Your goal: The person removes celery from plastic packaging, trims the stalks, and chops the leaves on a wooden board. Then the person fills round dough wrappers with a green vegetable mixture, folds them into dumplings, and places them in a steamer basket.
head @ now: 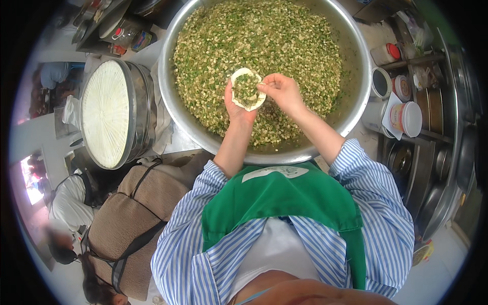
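A round dough wrapper (248, 106) with chopped green and pale filling (246, 88) in it rests in my left hand (239, 110), whose thumb lies along its left side. My right hand (282, 91) pinches the wrapper's right edge between thumb and fingertips. Both hands are above a big metal basin (364, 72), which holds a heap of chopped green and pale diced filling (259, 34). Some of the filling beneath my hands is in shadow.
Stacked steamer trays (106, 114) with a pale ribbed top stand left of the basin. Close on my left is a person in a brown fleece (129, 228); another person in white (70, 202) is farther off. Tubs (411, 119) and a red-lidded jar (385, 53) stand at right, beside shelves.
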